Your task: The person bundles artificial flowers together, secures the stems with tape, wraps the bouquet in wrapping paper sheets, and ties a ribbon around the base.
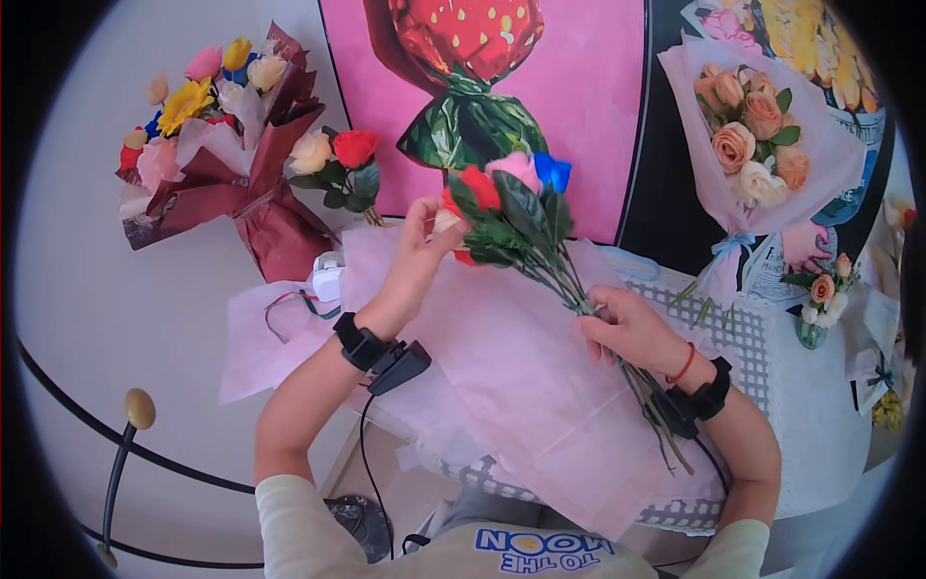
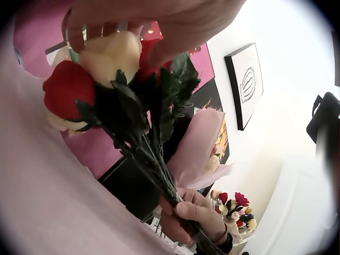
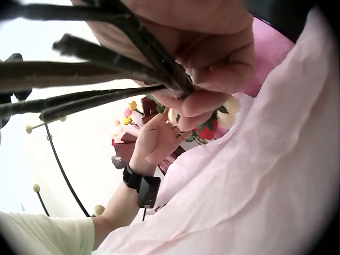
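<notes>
My right hand (image 1: pixel 632 328) grips a bunch of artificial roses by the green stems (image 1: pixel 569 280), its fingers curled round them. The stem ends stick out below that hand, over the right forearm. At the flower heads, my left hand (image 1: pixel 415 251) holds a cream rose (image 2: pixel 114 56) between fingers and thumb. One red rose (image 2: pixel 69 90) sits beside the cream one, and another is partly hidden by the thumb. A pink rose (image 1: pixel 516 169) and a blue rose (image 1: pixel 553 172) stand at the far side of the bunch. Dark green leaves (image 1: pixel 521 212) surround the blooms.
Pale pink wrapping paper (image 1: pixel 521 386) covers much of the table under the bunch. A maroon-wrapped bouquet (image 1: pixel 280 222) stands at left, near loose roses (image 1: pixel 338 154). At right are a pink-wrapped bouquet (image 1: pixel 757 145) and a small glass vase (image 1: pixel 810 333). A candy painting (image 1: pixel 588 96) leans behind.
</notes>
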The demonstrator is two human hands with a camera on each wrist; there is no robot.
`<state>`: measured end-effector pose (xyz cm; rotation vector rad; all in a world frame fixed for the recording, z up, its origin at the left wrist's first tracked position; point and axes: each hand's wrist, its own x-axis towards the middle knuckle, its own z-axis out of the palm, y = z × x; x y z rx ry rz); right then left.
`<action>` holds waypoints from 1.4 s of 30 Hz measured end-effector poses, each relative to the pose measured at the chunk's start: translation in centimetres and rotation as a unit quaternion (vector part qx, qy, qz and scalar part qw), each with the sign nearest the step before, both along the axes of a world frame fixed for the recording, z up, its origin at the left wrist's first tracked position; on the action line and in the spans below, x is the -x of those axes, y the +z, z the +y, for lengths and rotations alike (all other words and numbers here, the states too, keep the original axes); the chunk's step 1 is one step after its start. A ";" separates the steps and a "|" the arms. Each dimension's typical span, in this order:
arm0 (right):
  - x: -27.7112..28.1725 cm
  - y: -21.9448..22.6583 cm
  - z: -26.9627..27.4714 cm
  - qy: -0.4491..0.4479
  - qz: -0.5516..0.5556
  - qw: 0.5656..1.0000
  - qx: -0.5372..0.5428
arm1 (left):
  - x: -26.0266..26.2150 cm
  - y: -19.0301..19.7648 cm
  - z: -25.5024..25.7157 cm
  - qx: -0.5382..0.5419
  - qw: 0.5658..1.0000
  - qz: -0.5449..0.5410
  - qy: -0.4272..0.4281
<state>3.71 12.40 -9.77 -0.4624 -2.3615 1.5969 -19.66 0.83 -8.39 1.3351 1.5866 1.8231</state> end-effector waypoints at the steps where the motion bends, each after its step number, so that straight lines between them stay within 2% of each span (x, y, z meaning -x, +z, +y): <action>1: -0.1 0.4 0.0 -0.022 0.009 1.000 0.015 | -0.3 0.4 -0.1 -0.037 0.999 0.015 0.013; 7: -0.5 1.4 0.3 -0.065 0.058 0.995 -0.053 | -1.5 2.1 -0.2 -0.166 0.986 0.012 -0.001; 10: -0.7 1.7 0.2 -0.070 0.087 0.988 -0.107 | -1.1 2.6 -0.3 -0.181 0.982 -0.033 -0.035; 16: -0.8 2.3 -0.1 -0.063 0.075 0.967 -0.237 | -1.4 3.7 -0.8 -0.191 0.975 -0.083 -0.077; 20: -1.5 3.2 -0.3 -0.091 0.051 0.940 -0.324 | -2.0 3.6 -1.3 -0.206 0.973 -0.087 -0.063; 27: -4.1 5.2 -1.6 -0.092 0.037 0.911 -0.401 | -4.3 4.3 -2.5 -0.258 0.965 -0.017 -0.049; 29: -4.7 5.6 -1.7 -0.098 0.048 0.904 -0.413 | -5.3 4.8 -2.7 -0.310 0.947 0.023 -0.081; 32: -5.8 6.1 -1.6 -0.115 0.043 0.879 -0.461 | -5.7 4.5 -2.8 -0.337 0.934 0.076 -0.091; 34: -6.4 6.1 -1.1 -0.141 0.045 0.843 -0.518 | -6.4 4.4 -3.2 -0.353 0.922 0.130 -0.087; 35: -6.7 6.2 -0.9 -0.140 0.045 0.840 -0.523 | -6.8 4.3 -3.3 -0.358 0.920 0.130 -0.086; 37: -7.3 6.4 -0.7 -0.138 0.025 0.858 -0.495 | -7.4 4.1 -3.6 -0.363 0.908 0.188 -0.093; 38: -7.5 6.4 -0.7 -0.138 0.025 0.855 -0.499 | -7.6 4.0 -4.0 -0.354 0.903 0.235 -0.068; 40: -8.2 6.5 -0.8 -0.131 0.041 0.887 -0.442 | -8.6 3.8 -4.3 -0.371 0.893 0.242 -0.083; 42: -9.3 5.4 0.7 -0.111 0.050 0.867 -0.483 | -9.8 3.6 -4.6 -0.384 0.885 0.238 -0.110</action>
